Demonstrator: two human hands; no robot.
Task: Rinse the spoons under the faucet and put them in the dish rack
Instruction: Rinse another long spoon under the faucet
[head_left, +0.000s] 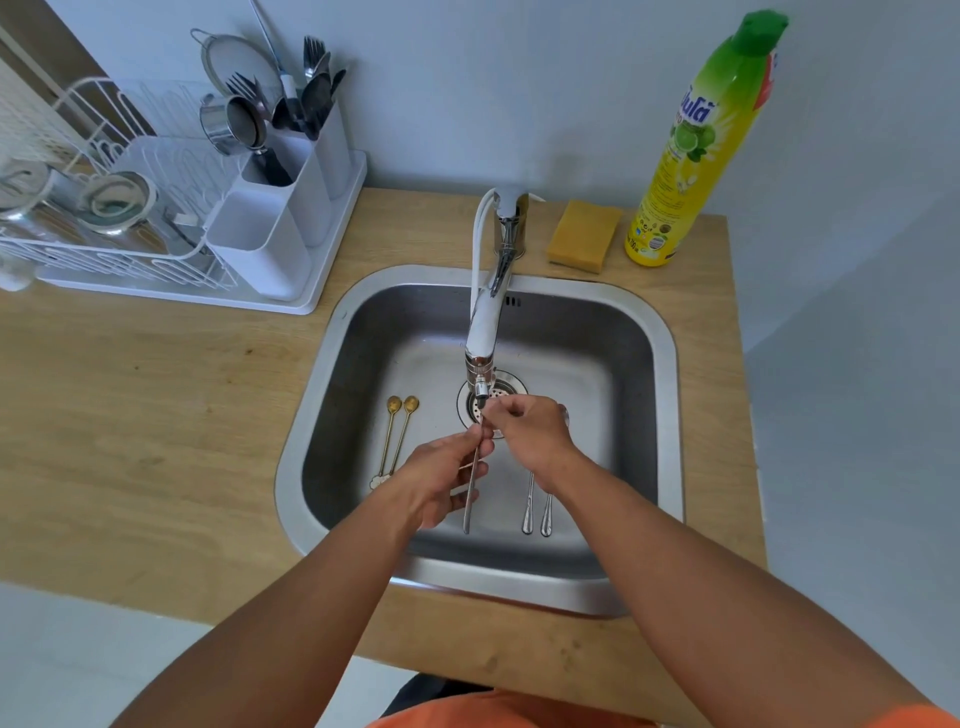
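Note:
A silver spoon is held over the steel sink, right under the faucet spout. My left hand grips its handle, which points toward me. My right hand has its fingers curled round the upper end, hiding the bowl. Two gold spoons lie on the sink floor at the left. Handles of two silver spoons show beneath my right wrist. The white dish rack stands on the counter at the back left, its cutlery holder full of forks and spoons.
A yellow sponge and a tall green-and-yellow dish soap bottle stand behind the sink at the right. The rack also holds metal cups and a strainer. Bare wooden counter stretches left of the sink.

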